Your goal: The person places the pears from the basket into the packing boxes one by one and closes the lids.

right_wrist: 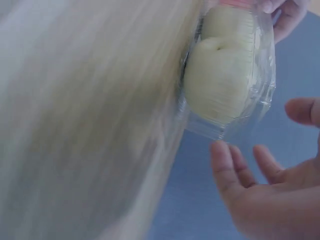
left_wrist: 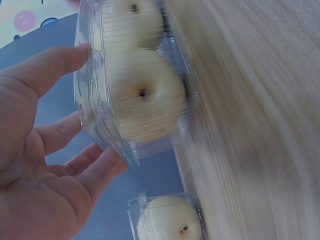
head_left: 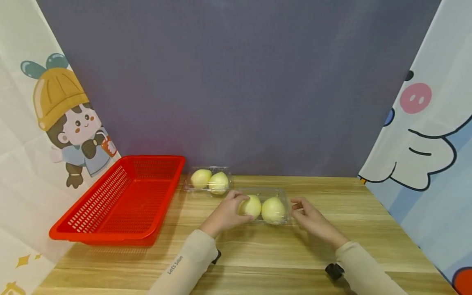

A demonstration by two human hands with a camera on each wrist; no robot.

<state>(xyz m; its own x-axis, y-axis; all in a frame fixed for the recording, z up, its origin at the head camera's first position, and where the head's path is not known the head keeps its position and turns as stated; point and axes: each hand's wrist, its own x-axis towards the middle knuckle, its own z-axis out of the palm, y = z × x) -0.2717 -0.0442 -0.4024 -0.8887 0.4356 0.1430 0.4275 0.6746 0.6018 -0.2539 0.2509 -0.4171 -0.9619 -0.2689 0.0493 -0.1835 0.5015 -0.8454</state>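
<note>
A clear plastic box (head_left: 282, 194) with two pale yellow pears (head_left: 273, 210) lies on the wooden table in the head view. My left hand (head_left: 229, 211) holds the box's left end, thumb on the near side and fingers on the far side. In the left wrist view, the fingertips (left_wrist: 111, 162) lie against the plastic rim. Just off the right end is my right hand (head_left: 311, 219), its fingers loosely bent and nothing between them. The right wrist view has its fingertips (right_wrist: 220, 150) close to the box's corner.
Farther back and left, a second clear box (head_left: 189, 186) holds two more pears (head_left: 218, 182). A red plastic basket (head_left: 153, 229) stands at the table's left. A grey-blue cloth (head_left: 243, 90) hangs behind the wooden table (head_left: 258, 258), with printed curtains on both sides.
</note>
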